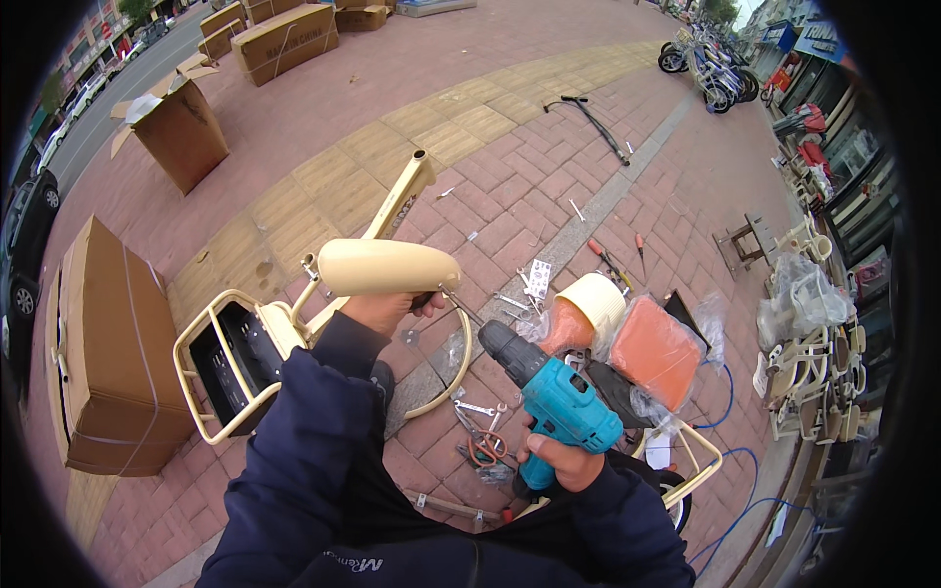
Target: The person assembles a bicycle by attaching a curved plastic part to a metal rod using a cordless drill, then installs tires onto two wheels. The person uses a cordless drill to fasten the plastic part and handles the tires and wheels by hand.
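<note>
My right hand (pixel 564 459) is wrapped round the grip of a teal and black cordless drill (pixel 567 404). The drill's long thin bit points up and left, its tip at or very near the right end of a cream, rounded piece that looks like a mudguard (pixel 387 267). Closed under that end, my left hand (pixel 387 309) grips the mudguard; its fingertips are partly hidden. Behind it stands a cream bicycle frame (pixel 400 201), with a cream tubular rack or basket (pixel 233 365) on the left. A thin cream curved strip (pixel 465 358) hangs below my left hand.
Spanners (pixel 475 407), red-handled pliers (pixel 487 448) and screwdrivers (pixel 640 245) lie on the brick paving. Right of them are a cream basket (pixel 594 304) and a plastic-wrapped orange piece (pixel 657 351). A tall cardboard box (pixel 123 353) stands left, a floor pump (pixel 598 127) lies ahead, a blue cord (pixel 755 480) trails right.
</note>
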A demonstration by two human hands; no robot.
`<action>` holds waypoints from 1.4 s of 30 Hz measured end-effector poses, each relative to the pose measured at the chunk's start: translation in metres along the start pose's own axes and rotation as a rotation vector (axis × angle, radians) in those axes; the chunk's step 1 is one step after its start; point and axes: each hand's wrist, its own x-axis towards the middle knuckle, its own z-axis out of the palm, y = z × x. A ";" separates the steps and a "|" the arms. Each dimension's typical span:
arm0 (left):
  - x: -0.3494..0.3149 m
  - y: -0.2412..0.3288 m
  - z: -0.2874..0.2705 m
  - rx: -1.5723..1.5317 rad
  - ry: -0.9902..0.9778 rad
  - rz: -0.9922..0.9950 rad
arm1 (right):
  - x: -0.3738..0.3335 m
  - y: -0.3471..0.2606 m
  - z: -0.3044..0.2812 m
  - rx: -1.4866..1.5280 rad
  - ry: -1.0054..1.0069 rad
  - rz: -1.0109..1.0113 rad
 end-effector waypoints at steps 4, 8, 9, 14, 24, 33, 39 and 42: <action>-0.001 0.002 0.001 -0.004 0.007 0.018 | -0.001 0.001 0.001 0.030 0.025 0.031; -0.002 0.002 0.002 0.022 0.003 -0.004 | 0.000 0.001 0.001 -0.050 0.042 0.038; -0.002 0.002 0.001 0.049 0.004 -0.009 | 0.000 0.002 0.000 -0.090 0.046 0.027; -0.003 0.005 0.001 0.012 0.008 -0.096 | -0.001 0.008 -0.002 -0.135 0.042 -0.017; -0.005 0.010 0.004 0.026 -0.022 -0.122 | -0.002 0.008 -0.004 -0.296 0.020 -0.100; 0.004 -0.005 -0.004 0.120 -0.047 -0.049 | -0.004 0.005 -0.009 -0.567 -0.009 -0.214; 0.001 0.011 0.008 -0.148 0.081 -0.110 | 0.004 0.001 -0.023 0.106 0.048 -0.071; -0.005 0.018 0.017 -0.229 -0.028 -0.157 | 0.021 0.000 -0.026 0.222 0.102 -0.301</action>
